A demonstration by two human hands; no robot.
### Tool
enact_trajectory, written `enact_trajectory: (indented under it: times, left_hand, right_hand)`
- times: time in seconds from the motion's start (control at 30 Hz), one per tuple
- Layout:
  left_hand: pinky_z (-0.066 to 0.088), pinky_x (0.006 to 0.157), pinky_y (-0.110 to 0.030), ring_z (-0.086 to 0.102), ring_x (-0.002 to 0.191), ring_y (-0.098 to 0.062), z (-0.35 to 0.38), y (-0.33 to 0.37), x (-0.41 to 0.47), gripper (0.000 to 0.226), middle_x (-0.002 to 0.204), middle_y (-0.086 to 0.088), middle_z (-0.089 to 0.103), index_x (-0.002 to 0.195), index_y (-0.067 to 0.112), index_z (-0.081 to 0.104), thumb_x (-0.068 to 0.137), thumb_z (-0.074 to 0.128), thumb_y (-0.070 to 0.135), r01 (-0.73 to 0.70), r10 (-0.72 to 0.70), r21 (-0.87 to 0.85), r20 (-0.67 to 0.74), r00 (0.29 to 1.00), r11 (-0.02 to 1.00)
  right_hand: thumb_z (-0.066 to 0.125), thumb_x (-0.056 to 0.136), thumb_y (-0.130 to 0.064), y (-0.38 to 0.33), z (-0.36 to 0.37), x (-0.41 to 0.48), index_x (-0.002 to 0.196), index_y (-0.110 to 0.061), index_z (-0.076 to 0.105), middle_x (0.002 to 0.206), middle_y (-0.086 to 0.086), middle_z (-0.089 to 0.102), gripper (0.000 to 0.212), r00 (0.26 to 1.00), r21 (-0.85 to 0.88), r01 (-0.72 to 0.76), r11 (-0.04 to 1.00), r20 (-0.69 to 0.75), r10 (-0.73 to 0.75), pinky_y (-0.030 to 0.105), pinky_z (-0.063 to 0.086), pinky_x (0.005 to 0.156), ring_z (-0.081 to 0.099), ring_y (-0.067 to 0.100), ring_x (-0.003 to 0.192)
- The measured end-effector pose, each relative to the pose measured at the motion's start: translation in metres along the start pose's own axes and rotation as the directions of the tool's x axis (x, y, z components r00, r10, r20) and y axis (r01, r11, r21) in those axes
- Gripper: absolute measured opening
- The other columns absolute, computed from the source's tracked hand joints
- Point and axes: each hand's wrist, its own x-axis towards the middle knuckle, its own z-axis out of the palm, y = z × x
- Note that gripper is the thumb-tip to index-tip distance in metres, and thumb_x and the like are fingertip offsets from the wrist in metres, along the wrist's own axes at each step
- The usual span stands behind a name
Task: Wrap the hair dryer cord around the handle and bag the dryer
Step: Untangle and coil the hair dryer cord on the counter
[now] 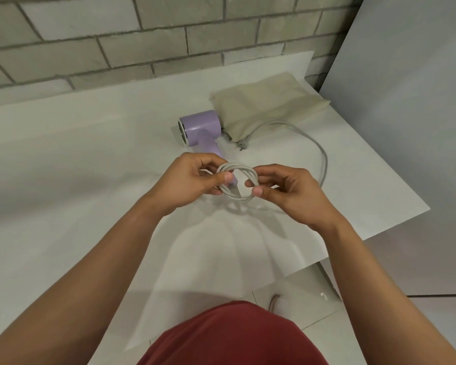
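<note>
The lilac hair dryer [199,126] is laid on its side on the white tabletop [63,154]. Its barrel is pointed left, with the chrome-ringed end face turned that way. Its handle [208,146] is run down and to the right, toward the person, and the handle's end is hidden behind the hands.

The grey cord [244,168] is gathered into a small ring of several loops, held just above the handle's end. The ring is pinched on its left side by the thumb and curled fingers of the left hand [187,180]. It is pinched on its right side by the right hand [287,191].

The rest of the cord is trailed right in a wide arc and brought back to the plug [238,146], which lies just beside the dryer.

A beige cloth bag [269,106] is laid flat behind the dryer, touching the barrel's rear; what it holds cannot be told.

The tabletop is backed by a grey brick wall [116,48], with a plain grey panel [406,101] on the right.
</note>
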Motion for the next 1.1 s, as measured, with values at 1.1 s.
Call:
enact_trajectory:
  times: [1.1]
  left_hand:
    - [0.063,0.059,-0.036,0.074,0.061,-0.024,0.013,0.021,0.008,0.022,0.086,-0.005,0.076,0.103,0.007,0.062,0.109,0.048,0.022,0.098,-0.082,0.076,-0.193,0.978,0.992]
  right_hand:
    - [0.083,0.088,-0.019,0.001,0.015,-0.001,0.103,-0.026,0.078,0.091,0.009,0.073,0.018,0.987,0.029,-0.089,0.996,-0.129,0.092,0.029,0.053,0.077,0.063,0.015,0.074]
